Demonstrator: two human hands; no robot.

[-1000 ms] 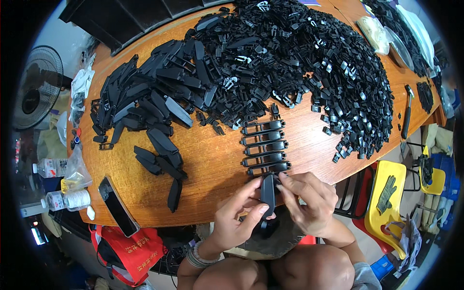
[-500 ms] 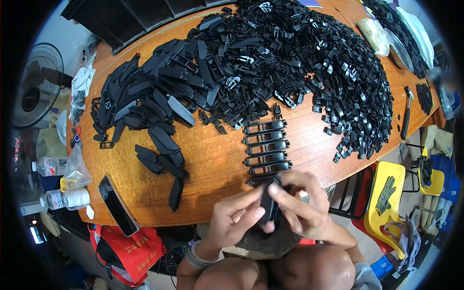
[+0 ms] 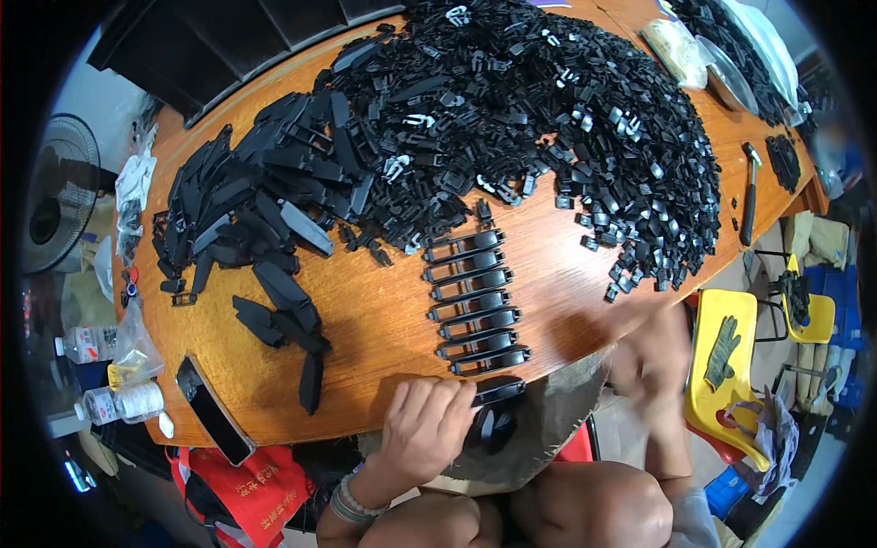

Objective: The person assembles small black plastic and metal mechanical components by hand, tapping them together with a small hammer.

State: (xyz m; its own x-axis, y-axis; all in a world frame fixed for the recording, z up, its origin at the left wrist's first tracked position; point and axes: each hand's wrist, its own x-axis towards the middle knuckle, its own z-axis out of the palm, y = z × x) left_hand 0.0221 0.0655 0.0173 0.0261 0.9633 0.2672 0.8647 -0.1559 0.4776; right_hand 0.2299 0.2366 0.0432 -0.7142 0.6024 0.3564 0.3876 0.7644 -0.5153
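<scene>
My left hand (image 3: 427,427) is at the table's near edge, its fingers closed on one end of a long black plastic piece (image 3: 501,393). That piece lies just below a column of several similar black pieces (image 3: 484,300), set side by side in a ladder-like row. Off the table's near right edge, my right hand (image 3: 647,361) is smeared by motion, and its fingers cannot be made out. The nearest loose parts to it are small black plastic pieces (image 3: 630,265). A brown cloth (image 3: 557,416) covers my lap, with dark pieces on it below my left hand.
A big heap of small black parts (image 3: 475,110) fills the table's far side. Long black covers (image 3: 247,183) pile at left, near a phone (image 3: 215,411). A hammer (image 3: 750,196) lies at right. Beside the table stands a yellow chair (image 3: 717,342) with a glove (image 3: 723,352).
My hands have parted. The left one has set the black piece below the column and still grips it. My right hand has moved away to the right. The whole view has shifted slightly.
</scene>
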